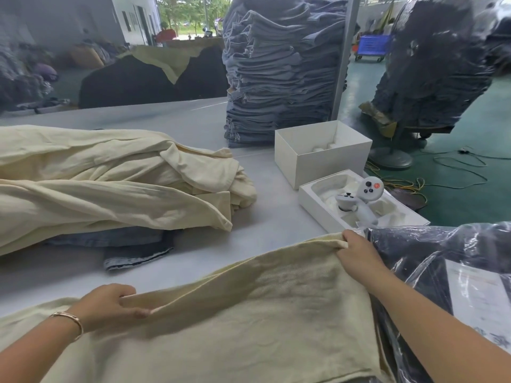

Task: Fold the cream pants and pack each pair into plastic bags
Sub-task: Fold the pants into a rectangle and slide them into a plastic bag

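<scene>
A pair of cream pants [249, 313] is spread across the near part of the grey table [276, 217]. My left hand [110, 305] pinches its far edge at the left. My right hand [356, 255] grips the far right corner of the same edge, lifting it slightly. A heap of several more cream pants [110, 183] lies at the left of the table. Clear plastic bags holding dark garments [442, 272] are stacked at the right, beside my right arm.
A tall stack of folded blue jeans [276, 73] stands at the back. An open white box [320, 156] and a tray with white controllers [359, 200] sit at the right. Dark denim [132, 244] lies under the cream heap. Cables cross the green floor.
</scene>
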Motion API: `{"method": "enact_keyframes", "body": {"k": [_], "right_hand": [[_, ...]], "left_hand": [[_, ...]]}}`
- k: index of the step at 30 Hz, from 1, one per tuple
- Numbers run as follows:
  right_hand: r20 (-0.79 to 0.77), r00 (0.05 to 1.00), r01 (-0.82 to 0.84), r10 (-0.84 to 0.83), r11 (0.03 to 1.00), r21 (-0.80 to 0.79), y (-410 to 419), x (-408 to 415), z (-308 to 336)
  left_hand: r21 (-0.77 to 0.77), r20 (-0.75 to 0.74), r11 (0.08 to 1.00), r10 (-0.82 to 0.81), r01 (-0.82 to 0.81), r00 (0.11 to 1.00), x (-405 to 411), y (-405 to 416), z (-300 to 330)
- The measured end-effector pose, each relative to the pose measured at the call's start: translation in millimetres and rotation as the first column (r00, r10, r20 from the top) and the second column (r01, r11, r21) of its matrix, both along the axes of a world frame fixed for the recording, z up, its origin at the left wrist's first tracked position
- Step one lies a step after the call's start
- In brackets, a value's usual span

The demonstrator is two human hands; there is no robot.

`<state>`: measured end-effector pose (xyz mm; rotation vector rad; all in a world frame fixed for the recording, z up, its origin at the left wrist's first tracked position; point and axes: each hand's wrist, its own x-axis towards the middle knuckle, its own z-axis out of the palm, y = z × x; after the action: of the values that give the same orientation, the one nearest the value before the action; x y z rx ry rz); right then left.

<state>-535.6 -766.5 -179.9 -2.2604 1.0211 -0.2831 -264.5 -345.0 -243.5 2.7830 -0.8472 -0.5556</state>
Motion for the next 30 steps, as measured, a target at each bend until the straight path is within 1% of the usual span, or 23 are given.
{"method": "enact_keyframes", "body": {"k": [2, 5, 7, 8, 9, 11, 12, 13, 14, 15, 16, 17, 18, 19, 21, 23, 24, 25, 26, 27, 28, 30], "right_hand": [[-0.014, 1.0, 0.019, -0.019, 1.0, -0.024, -1, 1, -3], [-0.041, 0.998, 0.037, -0.039, 0.997, -0.062, -4, 2, -7], [-0.04, 0.998, 0.035, -0.038, 0.996, -0.079, -4, 3, -10], [-0.036, 0.999, 0.035, -0.038, 0.995, -0.09, -3, 4, -11], [-0.026, 0.999, 0.036, -0.039, 0.994, -0.101, -3, 5, -12], [0.005, 0.999, 0.035, -0.034, 0.993, -0.116, -2, 6, -13], [0.019, 0.999, 0.033, -0.031, 0.992, -0.119, -1, 6, -14], [0.03, 0.999, 0.033, -0.03, 0.992, -0.119, -2, 6, -15], [0.037, 0.999, 0.035, -0.031, 0.992, -0.119, -2, 7, -16], [0.041, 0.999, 0.039, -0.035, 0.992, -0.118, -3, 7, -16], [0.045, 0.998, 0.044, -0.039, 0.992, -0.118, -3, 8, -16], [0.05, 0.998, 0.049, -0.043, 0.992, -0.119, -3, 9, -16], [0.054, 0.997, 0.052, -0.046, 0.991, -0.12, -3, 9, -16], [0.058, 0.997, 0.055, -0.048, 0.991, -0.119, -3, 9, -16], [0.058, 0.997, 0.057, -0.051, 0.992, -0.114, -4, 9, -17], [0.043, 0.997, 0.06, -0.056, 0.993, -0.106, -6, 9, -18], [0.037, 0.997, 0.066, -0.063, 0.993, -0.098, -8, 9, -17], [0.034, 0.997, 0.072, -0.069, 0.993, -0.092, -9, 10, -17], [0.03, 0.997, 0.075, -0.073, 0.993, -0.09, -10, 11, -17], [0.022, 0.997, 0.077, -0.075, 0.993, -0.094, -11, 12, -18], [0.012, 0.997, 0.076, -0.075, 0.992, -0.102, -12, 14, -18], [0.006, 0.997, 0.08, -0.08, 0.991, -0.107, -11, 19, -21]], "left_hand": [[0.088, 0.029, 0.996, -0.018, 0.015, 0.999, 4, 2, 2], [0.114, 0.116, 0.992, 0.049, -0.062, 0.992, 7, -2, 9], [0.168, 0.169, 0.98, 0.079, -0.108, 0.982, 8, -3, 8], [0.19, 0.222, 0.973, 0.088, -0.132, 0.971, 5, -4, 7], [0.196, 0.321, 0.969, 0.082, -0.151, 0.943, 2, -4, 5], [0.08, 0.578, 0.989, 0.052, -0.12, 0.815, -1, -4, 1], [-0.012, 0.643, 0.998, 0.051, -0.057, 0.764, -3, -1, 0], [-0.108, 0.675, 0.994, 0.053, 0.028, 0.736, -6, 1, 0], [-0.149, 0.629, 0.986, 0.037, 0.073, 0.776, -9, 3, 2], [-0.148, 0.544, 0.986, 0.02, 0.072, 0.839, -12, 5, 1], [-0.106, 0.425, 0.993, 0.004, 0.045, 0.905, -17, 5, 0], [-0.023, 0.338, 0.999, -0.02, 0.029, 0.941, -20, 6, -5], [0.037, 0.301, 0.999, -0.044, 0.034, 0.953, -21, 8, -9], [0.031, 0.278, 0.999, -0.035, 0.028, 0.96, -20, 10, -12], [-0.132, 0.232, 0.991, 0.062, -0.032, 0.971, -19, 9, -13], [-0.3, 0.166, 0.946, 0.177, -0.121, 0.97, -16, 8, -11], [-0.353, 0.122, 0.919, 0.229, -0.173, 0.966, -15, 10, -10], [-0.367, 0.094, 0.906, 0.262, -0.211, 0.961, -13, 10, -8], [-0.352, 0.099, 0.91, 0.271, -0.221, 0.957, -11, 11, -8], [-0.311, 0.134, 0.926, 0.266, -0.214, 0.955, -10, 10, -8], [-0.253, 0.17, 0.946, 0.252, -0.205, 0.953, -10, 8, -8], [-0.083, 0.263, 0.978, 0.205, -0.19, 0.943, -11, 2, -8]]}}
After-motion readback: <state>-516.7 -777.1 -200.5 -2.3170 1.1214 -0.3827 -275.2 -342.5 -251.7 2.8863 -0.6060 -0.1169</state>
